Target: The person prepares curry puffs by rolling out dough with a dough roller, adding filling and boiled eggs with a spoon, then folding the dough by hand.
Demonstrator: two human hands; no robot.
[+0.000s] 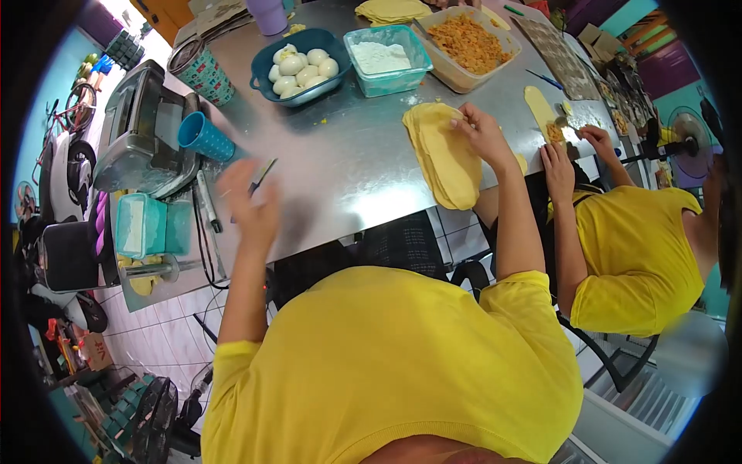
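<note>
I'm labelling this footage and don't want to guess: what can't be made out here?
All in the head view:
- Left hand: blur hides its finger positions, and whether it holds the slim tool.
- Dough sheets in the right hand: overlap hides their exact number.
- Purple cup: the top edge cuts off its upper part.

White tiled floor [162, 340] — 1 metal table [340, 166].

Single head-worn view, looking forward and down past the wearer's bright yellow short-sleeved shirt [386, 356], close above the shiny grey metal bench [348, 170], wide fisheye field, rounded dark edges.
</note>
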